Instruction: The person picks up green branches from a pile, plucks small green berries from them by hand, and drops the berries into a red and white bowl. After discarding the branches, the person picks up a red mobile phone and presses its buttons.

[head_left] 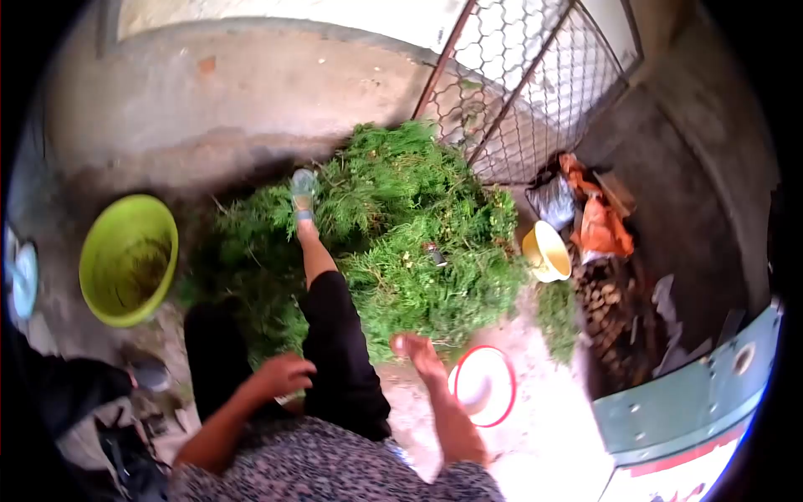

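Note:
My left hand (284, 376) hangs above my lap with loosely bent fingers apart, and I see nothing in it. To the right of my knee, my right hand (421, 356) is over the near edge of a pile of green leafy branches (418, 209). Its fingers look loosely spread, a little blurred, with nothing visible in them. One foot in a light shoe (304, 188) rests on the branches. A small dark object (436, 254) lies among the greenery. Beside my right forearm stands a white basin with a red rim (512, 386).
A large lime-green tub (171, 259) stands at left. On the right are a yellow bucket (548, 251), orange bags (604, 227), stacked firewood (604, 305) and a blue-green panel (686, 393). A wire-mesh gate (523, 92) and a wall (251, 92) lie behind the branches.

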